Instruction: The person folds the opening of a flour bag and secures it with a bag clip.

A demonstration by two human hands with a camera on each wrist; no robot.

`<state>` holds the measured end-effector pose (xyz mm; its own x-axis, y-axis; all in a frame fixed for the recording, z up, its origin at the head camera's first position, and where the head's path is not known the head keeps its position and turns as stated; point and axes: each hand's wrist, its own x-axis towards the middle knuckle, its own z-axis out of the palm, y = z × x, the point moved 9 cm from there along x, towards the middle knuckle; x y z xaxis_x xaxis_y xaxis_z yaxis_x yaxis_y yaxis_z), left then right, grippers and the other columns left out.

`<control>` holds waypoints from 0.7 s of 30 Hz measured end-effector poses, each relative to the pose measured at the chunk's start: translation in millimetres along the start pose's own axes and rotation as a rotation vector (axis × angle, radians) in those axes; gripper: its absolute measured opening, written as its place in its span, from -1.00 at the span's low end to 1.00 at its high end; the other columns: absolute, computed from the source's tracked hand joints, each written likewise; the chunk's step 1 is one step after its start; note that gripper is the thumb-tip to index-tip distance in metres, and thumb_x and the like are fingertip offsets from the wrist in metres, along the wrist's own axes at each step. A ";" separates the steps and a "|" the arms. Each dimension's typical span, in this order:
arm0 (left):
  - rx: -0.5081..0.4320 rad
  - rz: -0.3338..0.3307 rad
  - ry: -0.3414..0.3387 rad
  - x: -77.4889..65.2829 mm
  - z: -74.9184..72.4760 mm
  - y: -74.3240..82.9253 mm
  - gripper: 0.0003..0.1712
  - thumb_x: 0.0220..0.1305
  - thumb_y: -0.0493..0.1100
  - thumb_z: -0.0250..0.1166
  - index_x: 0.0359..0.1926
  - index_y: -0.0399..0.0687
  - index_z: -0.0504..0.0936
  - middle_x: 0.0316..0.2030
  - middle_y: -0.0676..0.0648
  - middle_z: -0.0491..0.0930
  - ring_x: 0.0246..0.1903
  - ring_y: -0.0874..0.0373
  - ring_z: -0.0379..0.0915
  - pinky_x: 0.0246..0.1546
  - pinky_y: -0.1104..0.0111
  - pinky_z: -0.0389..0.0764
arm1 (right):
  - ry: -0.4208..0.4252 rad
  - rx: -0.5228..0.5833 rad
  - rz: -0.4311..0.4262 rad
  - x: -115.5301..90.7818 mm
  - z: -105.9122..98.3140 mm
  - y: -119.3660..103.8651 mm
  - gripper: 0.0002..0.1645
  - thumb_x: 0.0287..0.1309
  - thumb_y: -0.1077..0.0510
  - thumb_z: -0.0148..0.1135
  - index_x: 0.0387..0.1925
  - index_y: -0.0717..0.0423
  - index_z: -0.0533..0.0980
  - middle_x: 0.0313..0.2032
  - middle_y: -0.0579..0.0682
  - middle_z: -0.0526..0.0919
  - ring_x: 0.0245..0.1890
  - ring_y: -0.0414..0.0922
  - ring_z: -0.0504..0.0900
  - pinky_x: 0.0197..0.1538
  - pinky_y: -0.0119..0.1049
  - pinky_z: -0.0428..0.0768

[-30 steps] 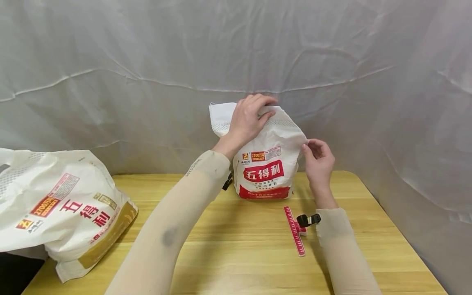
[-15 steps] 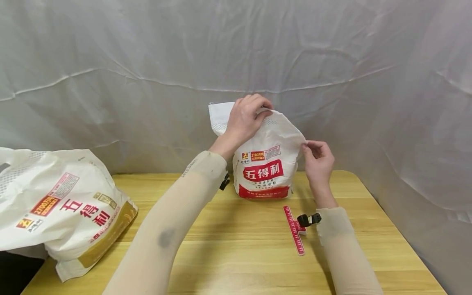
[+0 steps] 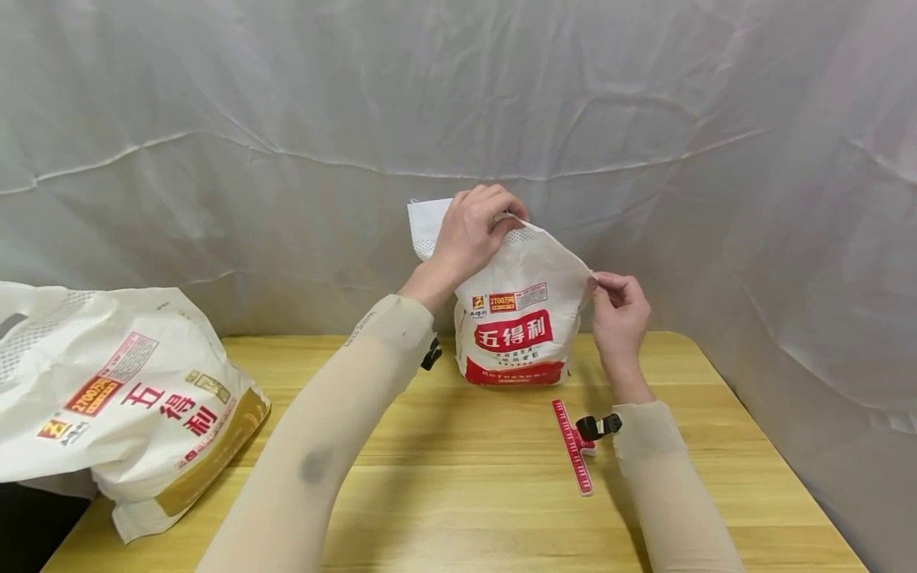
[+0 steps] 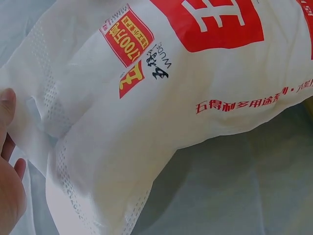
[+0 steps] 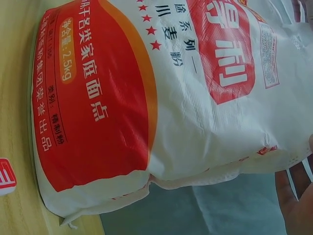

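A white flour bag (image 3: pixel 513 326) with a red label stands upright at the back of the wooden table. My left hand (image 3: pixel 469 231) pinches its top edge near the middle, thumb in front and fingers over the back. At the upper right corner of the same bag, my right hand (image 3: pixel 620 322) pinches the edge between thumb and fingers. Between the hands the top edge runs slanting down to the right. The bag's top left corner (image 3: pixel 427 219) sticks up past my left hand. In the right wrist view the red lower front (image 5: pixel 98 98) shows, with my fingers partly cut off.
A T-shaped red clip (image 3: pixel 572 450) lies on the table (image 3: pixel 444 509), just left of my right wrist. Another white flour bag (image 3: pixel 154 414), with a gold base, leans at the left edge. A grey cloth (image 3: pixel 344 119) hangs close behind the table.
My left hand has shifted slightly left and down along the top edge, and more of the edge between the hands shows. My right hand stays nearly still at the corner.
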<state>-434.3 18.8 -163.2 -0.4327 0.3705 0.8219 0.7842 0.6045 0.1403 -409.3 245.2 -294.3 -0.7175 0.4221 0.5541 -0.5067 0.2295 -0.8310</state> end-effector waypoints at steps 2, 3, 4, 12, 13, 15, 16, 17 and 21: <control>0.000 0.000 0.000 -1.1 -0.5 -0.7 -0.95 0.18 -0.19 0.33 -0.32 0.08 0.66 -0.31 0.14 0.64 -0.21 0.21 0.46 0.02 0.31 0.35 | 0.010 -0.018 -0.008 1.5 -0.8 7.2 -0.83 0.19 0.20 0.25 -0.21 0.22 0.57 -0.19 0.01 0.62 -0.17 -0.15 0.59 -0.01 -0.41 0.55; -0.001 -0.001 -0.003 -1.6 -0.6 -1.0 -0.95 0.18 -0.19 0.33 -0.33 0.08 0.66 -0.31 0.14 0.64 -0.21 0.21 0.46 0.02 0.31 0.35 | 0.016 -0.023 -0.012 2.3 -1.2 10.9 -0.82 0.19 0.18 0.24 -0.21 0.20 0.57 -0.18 0.00 0.63 -0.16 -0.16 0.59 0.00 -0.39 0.55; -0.001 0.000 -0.004 -2.2 -0.8 -1.3 -0.95 0.17 -0.19 0.34 -0.33 0.08 0.66 -0.31 0.14 0.64 -0.22 0.21 0.46 0.02 0.31 0.35 | 0.021 -0.027 -0.019 3.1 -1.6 14.0 -0.82 0.20 0.17 0.24 -0.21 0.20 0.57 -0.17 -0.01 0.63 -0.16 -0.16 0.59 0.01 -0.38 0.54; -0.001 -0.004 -0.046 -9.3 -2.5 -3.0 -0.96 0.19 -0.13 0.34 -0.31 0.08 0.67 -0.29 0.16 0.62 -0.20 0.22 0.44 0.03 0.32 0.32 | 0.049 -0.007 -0.079 0.6 -2.6 19.7 -0.78 0.13 0.19 0.31 -0.24 0.27 0.59 -0.17 -0.01 0.66 -0.16 -0.22 0.61 0.01 -0.38 0.55; -0.004 -0.002 -0.049 -10.3 -2.8 -3.0 -0.96 0.19 -0.13 0.34 -0.31 0.08 0.67 -0.29 0.16 0.62 -0.19 0.22 0.44 0.03 0.32 0.32 | 0.048 -0.005 -0.090 -0.1 -2.6 19.4 -0.78 0.12 0.20 0.31 -0.24 0.28 0.59 -0.17 0.00 0.67 -0.15 -0.22 0.61 0.01 -0.37 0.55; -0.012 0.000 -0.052 -12.1 -3.0 -3.8 -0.96 0.18 -0.14 0.34 -0.31 0.08 0.67 -0.28 0.16 0.62 -0.18 0.21 0.44 0.02 0.32 0.33 | 0.043 -0.010 -0.107 -2.1 -2.4 18.7 -0.80 0.12 0.22 0.30 -0.25 0.30 0.59 -0.15 0.01 0.67 -0.14 -0.22 0.62 0.02 -0.36 0.55; -0.017 0.000 -0.053 -13.0 -3.2 -4.2 -0.96 0.18 -0.15 0.34 -0.31 0.07 0.67 -0.27 0.15 0.62 -0.17 0.21 0.44 0.02 0.32 0.33 | 0.038 -0.015 -0.113 -3.1 -1.9 18.0 -0.81 0.12 0.23 0.30 -0.25 0.30 0.60 -0.14 0.01 0.67 -0.13 -0.22 0.62 0.03 -0.35 0.55; -0.022 0.002 -0.053 -13.9 -3.6 -4.3 -0.96 0.18 -0.16 0.34 -0.31 0.07 0.67 -0.27 0.15 0.62 -0.17 0.20 0.44 0.01 0.32 0.33 | 0.030 -0.018 -0.115 -4.2 -1.4 17.4 -0.82 0.13 0.24 0.29 -0.25 0.29 0.60 -0.13 0.01 0.67 -0.12 -0.22 0.62 0.03 -0.35 0.55; -0.036 0.002 -0.069 -17.4 -4.3 -5.9 -0.95 0.18 -0.19 0.35 -0.32 0.07 0.66 -0.25 0.15 0.62 -0.14 0.20 0.44 0.04 0.32 0.33 | -0.015 -0.007 -0.114 -9.7 3.2 7.5 -0.83 0.14 0.29 0.27 -0.25 0.34 0.58 -0.04 0.05 0.66 -0.01 -0.13 0.62 0.07 -0.32 0.53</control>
<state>-429.5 5.7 -176.0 -0.4595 0.4200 0.7826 0.8002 0.5781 0.1596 -407.7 240.1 -305.7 -0.6624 0.3801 0.6455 -0.5819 0.2815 -0.7630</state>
